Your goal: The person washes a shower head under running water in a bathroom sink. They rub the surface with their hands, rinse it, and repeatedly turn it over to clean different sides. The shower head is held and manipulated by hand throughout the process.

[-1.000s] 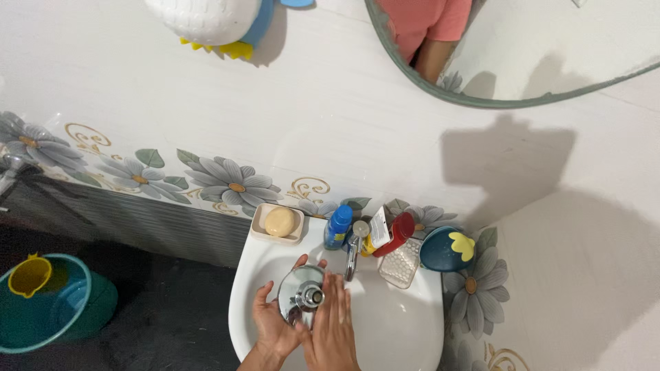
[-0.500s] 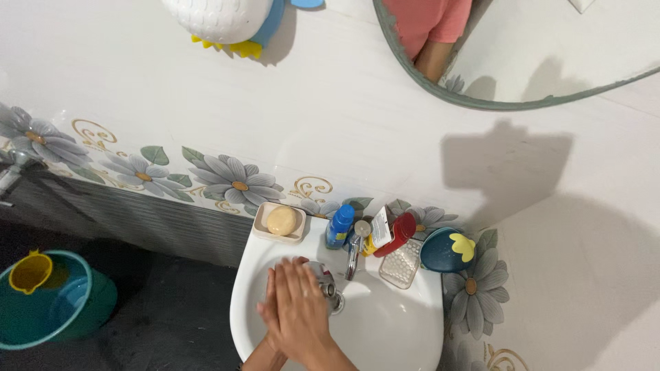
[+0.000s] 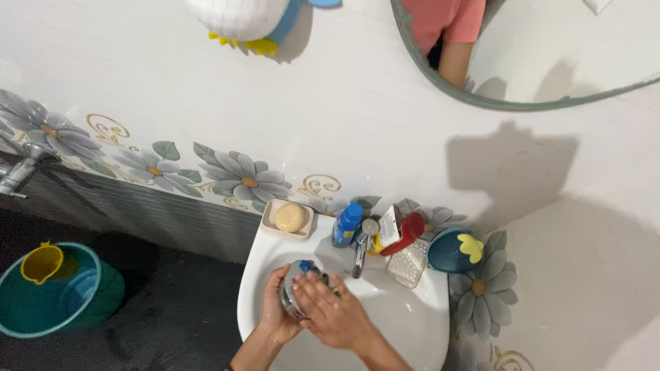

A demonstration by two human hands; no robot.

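Over the white sink [image 3: 419, 323] my left hand [image 3: 273, 309] cups a small round shiny metal bowl [image 3: 291, 297] from the left side. My right hand [image 3: 333, 312] lies flat across the top of the bowl and covers most of it; a bit of blue shows at the bowl's upper edge. Both hands are just below and left of the chrome tap [image 3: 360, 253].
On the sink's back edge sit a soap bar in a cream dish [image 3: 289, 218], a blue bottle [image 3: 347, 224], a red bottle [image 3: 404, 233] and a blue holder [image 3: 448, 251]. A teal bucket with a yellow mug [image 3: 55, 288] stands on the dark floor at left. A round mirror [image 3: 536, 48] hangs above.
The view has shifted slightly. My hands were pressed together over the basin half a second ago; now the left cups the metal bowl and the right rubs across it.
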